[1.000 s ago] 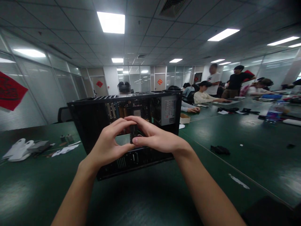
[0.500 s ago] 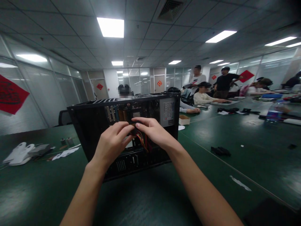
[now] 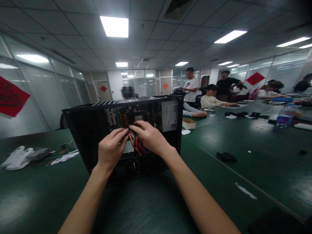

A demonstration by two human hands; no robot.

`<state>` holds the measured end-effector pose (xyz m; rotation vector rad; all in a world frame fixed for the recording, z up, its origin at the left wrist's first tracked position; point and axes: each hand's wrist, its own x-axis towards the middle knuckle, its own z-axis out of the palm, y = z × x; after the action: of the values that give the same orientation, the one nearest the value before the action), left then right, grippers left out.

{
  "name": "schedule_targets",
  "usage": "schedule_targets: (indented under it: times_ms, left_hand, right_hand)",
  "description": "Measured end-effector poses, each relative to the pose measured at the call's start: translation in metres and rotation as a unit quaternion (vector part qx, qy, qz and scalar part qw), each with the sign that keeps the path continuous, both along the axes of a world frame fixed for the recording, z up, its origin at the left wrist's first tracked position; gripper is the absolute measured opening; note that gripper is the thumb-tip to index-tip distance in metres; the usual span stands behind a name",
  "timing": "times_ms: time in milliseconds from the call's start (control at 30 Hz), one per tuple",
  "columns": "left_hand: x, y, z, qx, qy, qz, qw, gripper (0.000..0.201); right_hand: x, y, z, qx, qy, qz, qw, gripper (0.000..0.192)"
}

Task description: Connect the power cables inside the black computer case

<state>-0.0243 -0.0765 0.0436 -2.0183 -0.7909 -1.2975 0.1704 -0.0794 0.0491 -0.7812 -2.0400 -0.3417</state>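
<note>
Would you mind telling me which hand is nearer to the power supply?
Right. The right hand is just below-left of the power supply; the left hand is farther left, beyond the wires.

Open black computer case [image 3: 97, 130] stands upright on green table [image 3: 219, 146], coloured wires [image 3: 136, 144] bunched inside.

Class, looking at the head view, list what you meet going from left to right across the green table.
White plastic pieces → open black computer case → small cardboard box → black cloth bundle → clear plastic water bottle.
</note>
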Motion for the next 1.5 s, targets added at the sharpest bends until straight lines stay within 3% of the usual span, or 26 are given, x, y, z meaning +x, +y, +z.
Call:
schedule_targets:
  times_ms: [133, 367, 567, 700, 900, 1033, 1267, 1500]
  left_hand:
    - [0.004, 0.011, -0.015, -0.066, 0.013, 0.002, 0.998, 0.024]
    - [0.002, 0.034, -0.041, -0.189, 0.007, -0.027, 0.982, 0.028]
    - [0.006, 0.036, -0.039, -0.254, -0.024, -0.032, 0.966, 0.030]
    - [0.012, 0.052, -0.034, -0.288, -0.015, -0.022, 0.957, 0.025]
    - [0.024, 0.085, -0.025, -0.321, 0.102, 0.031, 0.941, 0.025]
    - [0.025, 0.094, -0.029, -0.346, 0.147, 0.044, 0.926, 0.022]
    - [0.025, 0.100, -0.038, -0.322, 0.171, 0.032, 0.930, 0.021]
    - [0.024, 0.099, -0.036, -0.347, 0.162, 0.073, 0.921, 0.023]
  right_hand:
    - [-0.005, 0.014, -0.016, 0.010, -0.048, -0.069, 0.996, 0.034]
    - [-0.008, 0.018, -0.023, -0.080, -0.138, -0.112, 0.981, 0.031]
    - [0.007, 0.038, -0.036, -0.177, -0.085, -0.223, 0.955, 0.030]
    - [0.021, 0.048, -0.045, -0.223, -0.017, -0.288, 0.931, 0.030]
    - [0.022, 0.046, -0.044, -0.240, -0.023, -0.265, 0.934, 0.025]
    - [0.021, 0.048, -0.045, -0.241, -0.031, -0.250, 0.937, 0.021]
    - [0.022, 0.051, -0.048, -0.249, -0.045, -0.222, 0.942, 0.021]
    - [0.023, 0.051, -0.051, -0.249, -0.053, -0.221, 0.942, 0.020]
